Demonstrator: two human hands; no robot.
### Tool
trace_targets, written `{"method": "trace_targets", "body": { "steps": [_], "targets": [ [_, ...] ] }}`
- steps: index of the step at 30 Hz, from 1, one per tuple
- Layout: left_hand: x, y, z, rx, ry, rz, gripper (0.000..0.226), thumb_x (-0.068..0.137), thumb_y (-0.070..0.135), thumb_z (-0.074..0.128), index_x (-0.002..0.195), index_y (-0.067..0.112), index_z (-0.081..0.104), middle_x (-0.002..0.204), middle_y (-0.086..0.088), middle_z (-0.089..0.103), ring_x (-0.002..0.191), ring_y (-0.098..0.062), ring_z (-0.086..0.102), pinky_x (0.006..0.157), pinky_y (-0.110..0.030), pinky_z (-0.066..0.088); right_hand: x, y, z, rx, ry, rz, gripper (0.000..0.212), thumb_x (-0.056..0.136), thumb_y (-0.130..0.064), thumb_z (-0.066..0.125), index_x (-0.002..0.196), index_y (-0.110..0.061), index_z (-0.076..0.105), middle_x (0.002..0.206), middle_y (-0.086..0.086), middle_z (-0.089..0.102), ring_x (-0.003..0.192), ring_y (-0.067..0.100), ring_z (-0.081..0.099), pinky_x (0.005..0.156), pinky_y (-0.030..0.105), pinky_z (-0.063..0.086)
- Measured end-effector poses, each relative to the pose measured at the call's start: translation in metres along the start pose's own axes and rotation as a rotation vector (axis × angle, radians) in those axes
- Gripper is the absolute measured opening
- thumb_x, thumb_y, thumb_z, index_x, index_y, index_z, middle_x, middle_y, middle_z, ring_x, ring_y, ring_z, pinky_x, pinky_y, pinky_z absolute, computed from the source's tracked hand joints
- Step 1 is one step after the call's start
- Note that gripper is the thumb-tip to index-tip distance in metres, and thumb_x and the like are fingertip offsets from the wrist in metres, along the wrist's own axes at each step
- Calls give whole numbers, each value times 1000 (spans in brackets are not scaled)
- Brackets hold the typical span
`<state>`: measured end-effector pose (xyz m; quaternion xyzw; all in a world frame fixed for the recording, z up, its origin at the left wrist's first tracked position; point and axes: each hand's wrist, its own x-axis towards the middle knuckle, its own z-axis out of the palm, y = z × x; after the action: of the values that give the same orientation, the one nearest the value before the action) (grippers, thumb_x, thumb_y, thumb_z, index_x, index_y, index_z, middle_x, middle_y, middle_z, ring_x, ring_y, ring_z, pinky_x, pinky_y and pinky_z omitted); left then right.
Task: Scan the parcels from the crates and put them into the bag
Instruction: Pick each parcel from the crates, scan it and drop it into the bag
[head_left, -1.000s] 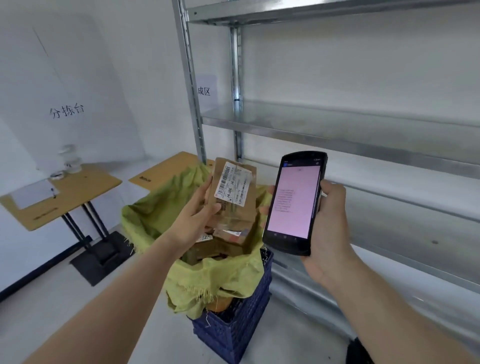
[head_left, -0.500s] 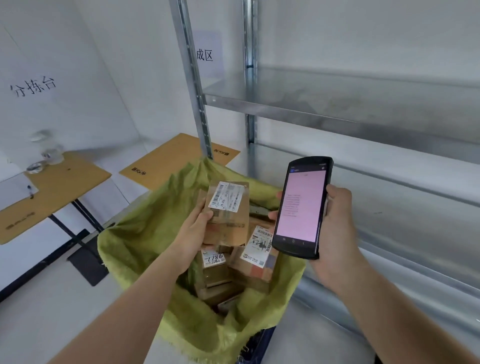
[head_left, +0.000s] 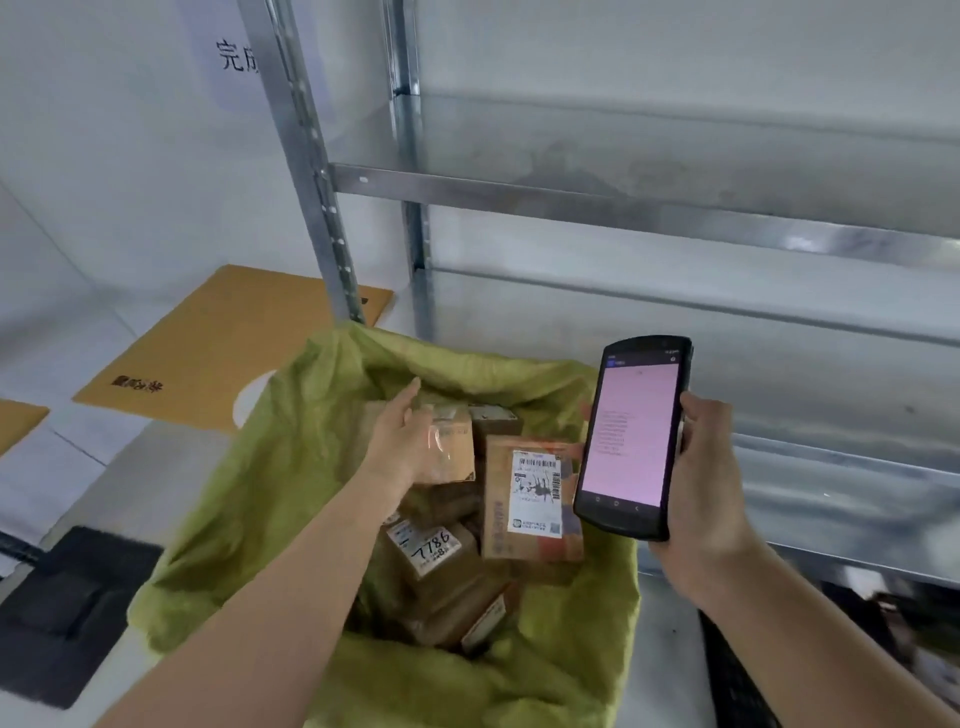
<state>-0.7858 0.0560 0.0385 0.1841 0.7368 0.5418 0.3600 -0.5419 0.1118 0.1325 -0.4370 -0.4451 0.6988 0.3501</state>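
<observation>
The left hand (head_left: 402, 441) reaches into the open mouth of the green bag (head_left: 291, 467), its fingers extended and lying against the side of a brown parcel (head_left: 452, 447) at the top of the pile; motion blur prevents a firm finding on whether the fingers grip the parcel or merely touch it, though the thumb points up and away and no curl around the box is visible. The parcel sits inside the bag, resting on other boxes, tilted slightly, with clear tape across its face. Just to its right stands a larger box (head_left: 532, 499) with a white barcode label facing the camera, leaning against the bag's right wall. Below the hand lies a box marked 7786 (head_left: 431, 545) by hand on its label, and further boxes are stacked beneath it. The right hand (head_left: 701, 483) holds a black scanner (head_left: 631, 436) upright over the right rim of the bag, fingers wrapped around its right edge, the screen lit pink with small text that is too fine to read. Behind the bag rises a metal rack (head_left: 623, 208) with a bare galvanised shelf. To the left stands a wooden desk (head_left: 223, 348) against the white wall.
</observation>
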Motion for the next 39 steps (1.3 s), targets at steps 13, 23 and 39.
{"method": "trace_targets", "body": {
  "steps": [13,23,39],
  "targets": [
    [-82,52,63,147,-298,243,38,115,33,38,149,27,54,143,14,56,124,-3,51,99,-15,35,-88,10,-33,78,160,10,68,107,-54,28,126,-1,66,96,15,75,81,31,71,82,44,54],
    [-218,24,200,156,-451,280,38,99,58,44,134,48,58,149,10,55,140,-16,48,120,-43,37,-188,18,-199,122,293,-25,63,109,-50,27,118,-8,73,102,18,77,84,28,72,79,42,56],
    [-372,-38,463,314,-810,273,19,109,47,44,114,41,61,131,9,62,130,-15,56,121,-46,39,-273,39,-464,273,620,30,64,109,-50,26,121,-5,69,112,28,74,83,34,72,79,45,56]
  ]
}}
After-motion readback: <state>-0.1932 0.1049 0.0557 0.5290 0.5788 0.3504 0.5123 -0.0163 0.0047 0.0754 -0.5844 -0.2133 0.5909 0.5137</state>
